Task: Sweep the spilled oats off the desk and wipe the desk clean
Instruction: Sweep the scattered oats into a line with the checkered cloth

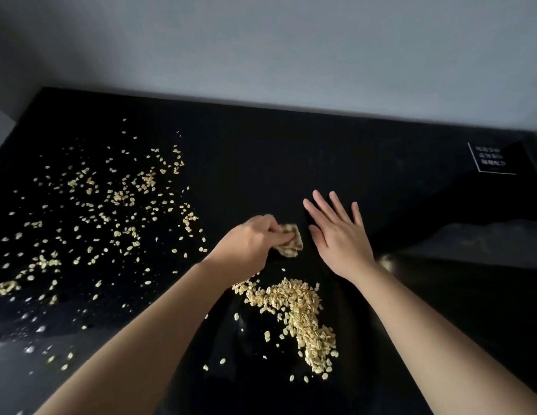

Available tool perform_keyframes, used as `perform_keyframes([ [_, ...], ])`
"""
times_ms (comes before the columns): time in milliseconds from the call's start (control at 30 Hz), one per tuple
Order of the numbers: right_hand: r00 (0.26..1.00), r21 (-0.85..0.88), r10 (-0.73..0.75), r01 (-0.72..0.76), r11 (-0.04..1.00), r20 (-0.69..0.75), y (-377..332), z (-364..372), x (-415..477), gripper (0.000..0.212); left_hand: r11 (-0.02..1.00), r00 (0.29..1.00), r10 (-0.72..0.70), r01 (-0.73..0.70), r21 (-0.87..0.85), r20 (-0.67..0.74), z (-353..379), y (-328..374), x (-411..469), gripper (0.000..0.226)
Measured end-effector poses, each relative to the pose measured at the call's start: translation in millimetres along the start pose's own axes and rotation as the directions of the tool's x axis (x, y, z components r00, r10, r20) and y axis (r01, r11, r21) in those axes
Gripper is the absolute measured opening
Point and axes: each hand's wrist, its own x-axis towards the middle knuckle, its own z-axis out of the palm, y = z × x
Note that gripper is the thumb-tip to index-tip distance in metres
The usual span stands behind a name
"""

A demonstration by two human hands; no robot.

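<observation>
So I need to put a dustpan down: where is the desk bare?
Bare: the far strip of the desk along the wall, and the part between the right hand and the sign. Crowded: scattered oats cover the left; a pile lies near, between the arms. The left hand grips a cloth.

Both bare forearms reach forward, no sleeves visible. The bare left hand (249,241) is knuckles up, its fingers (280,239) curled closed around a small crumpled beige cloth (289,245). The bare right hand (339,235) lies palm down, fingers straight and spread, holding nothing.
</observation>
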Motion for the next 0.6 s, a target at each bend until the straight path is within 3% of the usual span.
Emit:
perform_keyframes([
  [100,0.999,-0.01,0.008,-0.007,1.0,0.039,-4.3,-2.0,-1.7,0.06,0.995,0.996,0.035,-0.027,-0.091,0.088,-1.9,14.2,-25.4,0.049],
  [200,0.997,-0.022,-0.003,0.004,1.0,0.075,-10.3,-4.9,2.0,0.059,0.966,0.991,-0.065,0.093,-0.242,0.121,-8.4,17.7,-39.5,0.046],
  [367,0.993,-0.033,-0.036,0.04,0.999,0.114,-35.4,-12.3,42.1,0.058,0.917,0.951,-0.278,0.221,-0.331,-0.137,-50.7,-19.0,-31.3,0.043],
  [600,0.996,-0.03,-0.068,0.07,0.997,0.064,-87.0,-9.7,137.8,0.064,0.839,0.715,-0.545,0.461,-0.289,-0.438,-128.1,-141.8,-4.3,0.037],
])
